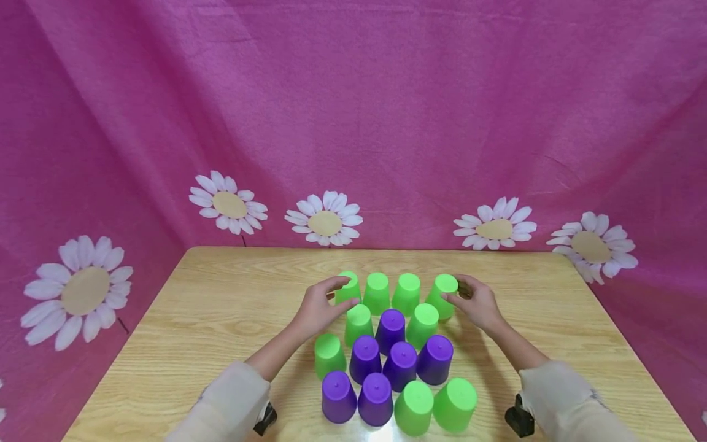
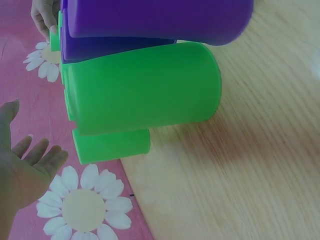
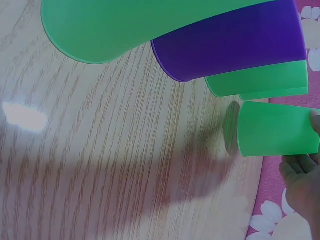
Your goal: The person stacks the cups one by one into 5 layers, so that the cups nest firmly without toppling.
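Note:
Upside-down plastic cups, green and purple, stand in rows in the head view. My right hand [image 1: 479, 304] grips the green cup [image 1: 444, 291] at the right end of the back row, fingers and thumb near its upturned base. In the right wrist view, this cup's rim sits slightly off the wood, with a dark shadow beside it. My left hand [image 1: 317, 307] is by the leftmost back-row green cup [image 1: 349, 287]. The left wrist view shows the left hand's fingers [image 2: 37, 152] spread and apart from the nearest small green cup [image 2: 112, 146].
Two more green cups stand in the back row. A purple cup [image 1: 391, 328] stands between two green ones in front of them. Nearer are several purple and green cups, with two green cups at front right. A pink daisy-print cloth [image 1: 386, 123] hangs behind the wooden table [image 1: 237, 294].

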`<act>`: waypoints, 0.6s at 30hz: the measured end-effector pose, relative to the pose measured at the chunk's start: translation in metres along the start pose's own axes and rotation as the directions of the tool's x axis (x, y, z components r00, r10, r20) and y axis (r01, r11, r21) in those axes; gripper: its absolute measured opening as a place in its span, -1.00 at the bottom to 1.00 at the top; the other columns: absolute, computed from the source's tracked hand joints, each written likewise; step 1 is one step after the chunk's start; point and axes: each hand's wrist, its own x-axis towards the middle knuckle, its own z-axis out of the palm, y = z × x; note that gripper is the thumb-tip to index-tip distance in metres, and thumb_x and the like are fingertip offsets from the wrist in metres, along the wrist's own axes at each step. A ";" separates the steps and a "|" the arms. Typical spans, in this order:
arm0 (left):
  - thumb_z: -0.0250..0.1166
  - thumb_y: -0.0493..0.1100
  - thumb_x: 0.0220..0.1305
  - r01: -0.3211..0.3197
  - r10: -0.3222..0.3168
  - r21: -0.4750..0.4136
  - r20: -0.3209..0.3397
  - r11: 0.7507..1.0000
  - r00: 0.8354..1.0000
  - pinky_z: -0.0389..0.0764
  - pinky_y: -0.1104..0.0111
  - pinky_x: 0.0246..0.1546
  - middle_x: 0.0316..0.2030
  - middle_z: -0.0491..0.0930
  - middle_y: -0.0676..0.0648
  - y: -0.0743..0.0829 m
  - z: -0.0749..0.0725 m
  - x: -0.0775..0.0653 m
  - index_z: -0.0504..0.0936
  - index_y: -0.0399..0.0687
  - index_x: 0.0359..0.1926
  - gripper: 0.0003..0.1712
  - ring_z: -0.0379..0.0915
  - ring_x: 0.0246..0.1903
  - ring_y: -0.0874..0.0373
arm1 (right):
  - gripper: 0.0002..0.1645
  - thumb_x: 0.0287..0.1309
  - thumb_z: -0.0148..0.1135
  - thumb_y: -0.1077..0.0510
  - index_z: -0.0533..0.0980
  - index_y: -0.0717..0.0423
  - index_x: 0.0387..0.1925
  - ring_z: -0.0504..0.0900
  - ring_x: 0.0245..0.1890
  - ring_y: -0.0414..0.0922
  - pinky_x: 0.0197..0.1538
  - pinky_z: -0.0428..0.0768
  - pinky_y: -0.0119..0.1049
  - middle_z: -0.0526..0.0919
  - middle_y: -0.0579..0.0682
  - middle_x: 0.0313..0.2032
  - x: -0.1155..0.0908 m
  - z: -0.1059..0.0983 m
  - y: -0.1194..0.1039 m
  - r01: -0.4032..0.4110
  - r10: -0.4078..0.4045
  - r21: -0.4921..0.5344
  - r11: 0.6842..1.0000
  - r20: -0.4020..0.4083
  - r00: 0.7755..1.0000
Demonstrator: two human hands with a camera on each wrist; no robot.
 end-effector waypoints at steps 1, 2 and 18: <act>0.36 -0.19 0.09 0.002 -0.002 -0.004 0.000 1.000 1.000 0.51 0.05 0.09 0.03 0.55 -0.28 0.000 -0.001 -0.001 0.51 -0.32 0.05 -0.50 0.46 0.08 -0.14 | -0.46 0.08 0.27 0.24 0.39 0.46 0.06 0.56 -0.02 0.23 0.02 0.59 -0.09 0.56 0.41 -0.04 0.001 0.001 0.000 -0.001 0.001 -0.001 1.000 -0.001 1.000; 0.35 -0.19 0.09 0.004 -0.004 -0.007 0.001 1.000 1.000 0.51 0.05 0.09 0.03 0.55 -0.29 -0.001 -0.002 -0.003 0.51 -0.32 0.05 -0.50 0.45 0.08 -0.15 | -0.46 0.08 0.27 0.24 0.39 0.45 0.06 0.56 -0.02 0.22 0.01 0.60 -0.12 0.56 0.40 -0.04 0.001 0.002 0.000 -0.004 0.004 -0.003 1.000 -0.004 1.000; 0.35 -0.23 0.06 0.009 -0.009 -0.009 0.006 1.000 1.000 0.52 -0.03 0.02 -0.02 0.58 -0.29 -0.005 -0.015 -0.025 0.51 -0.33 0.04 -0.51 0.48 0.00 -0.18 | -0.45 0.08 0.27 0.25 0.38 0.44 0.08 0.54 0.02 0.23 -0.02 0.62 -0.26 0.54 0.39 0.01 0.006 0.008 0.001 -0.069 0.069 0.030 0.997 -0.014 0.998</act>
